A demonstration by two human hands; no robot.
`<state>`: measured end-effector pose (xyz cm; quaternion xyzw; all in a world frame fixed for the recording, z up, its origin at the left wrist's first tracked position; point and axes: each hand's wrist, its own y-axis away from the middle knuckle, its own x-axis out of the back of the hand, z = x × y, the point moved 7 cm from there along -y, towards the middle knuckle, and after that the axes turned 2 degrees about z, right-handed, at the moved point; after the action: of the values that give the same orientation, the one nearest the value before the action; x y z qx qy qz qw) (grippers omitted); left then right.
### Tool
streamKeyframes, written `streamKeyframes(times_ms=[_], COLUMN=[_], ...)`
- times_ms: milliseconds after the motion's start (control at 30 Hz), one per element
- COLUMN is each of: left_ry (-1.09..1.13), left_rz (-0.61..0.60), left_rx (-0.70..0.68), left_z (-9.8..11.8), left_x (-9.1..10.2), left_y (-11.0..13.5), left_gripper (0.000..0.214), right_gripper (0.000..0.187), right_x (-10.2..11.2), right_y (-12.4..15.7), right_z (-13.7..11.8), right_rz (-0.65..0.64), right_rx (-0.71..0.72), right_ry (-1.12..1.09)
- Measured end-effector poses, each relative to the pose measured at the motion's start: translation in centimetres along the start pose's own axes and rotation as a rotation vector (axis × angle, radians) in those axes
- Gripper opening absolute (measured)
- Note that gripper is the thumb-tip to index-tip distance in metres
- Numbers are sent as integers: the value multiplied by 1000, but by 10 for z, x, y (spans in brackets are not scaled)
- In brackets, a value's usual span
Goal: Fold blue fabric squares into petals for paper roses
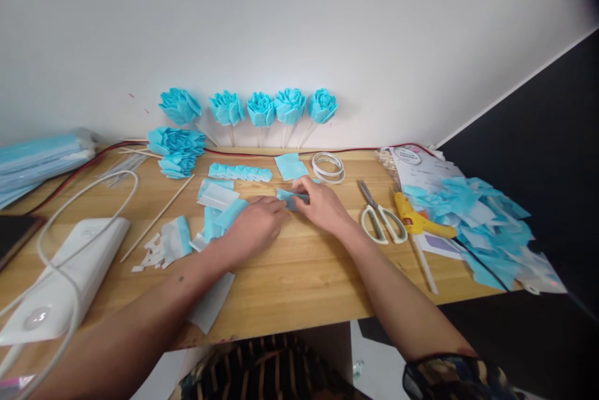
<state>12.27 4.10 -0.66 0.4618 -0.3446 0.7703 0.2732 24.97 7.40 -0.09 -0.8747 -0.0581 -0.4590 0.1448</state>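
Observation:
Both my hands meet over the middle of the wooden table around a small piece of blue fabric (291,199). The fingers of my right hand (321,201) are closed on its right side. My left hand (262,220) is curled at its left end, fingertips pressed together and partly hidden. Left of my left hand lie blue and white fabric strips (218,197). Just behind are a row of folded blue petals (240,172) and a flat blue square (291,166). Two rolls of white tape (327,167) stand beyond my right hand.
Blue fabric flowers on sticks (227,108) lean against the wall. To the right are scissors (381,216), a yellow glue gun (416,218) and a heap of blue pieces (491,219). A white power strip (70,272) with a looping cable lies left, near a thin stick (156,219).

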Motion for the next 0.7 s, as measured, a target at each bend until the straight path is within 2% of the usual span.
streamKeyframes(times_ms=[100,267,433,600,700], left_ry=[12,26,11,-36,-40], left_rz=[-4,-1,-6,-75,-76], left_rx=[3,-2,-17,-15,-30], left_z=[0,-1,-1,-2,-2], left_x=[0,-1,0,1,11], left_y=[0,0,0,-1,-1], left_gripper=[28,26,28,32,32], right_gripper=[30,34,35,40,42], right_x=[-4,-2,-2,-6,-5], right_y=[-1,-4,-5,-5,-5], right_z=[6,14,21,22,19], right_rz=[-9,90,116,88,85], right_rx=[-45,-60,-56,-43,-9], right_ry=[-145,-321,-277,-188,-148])
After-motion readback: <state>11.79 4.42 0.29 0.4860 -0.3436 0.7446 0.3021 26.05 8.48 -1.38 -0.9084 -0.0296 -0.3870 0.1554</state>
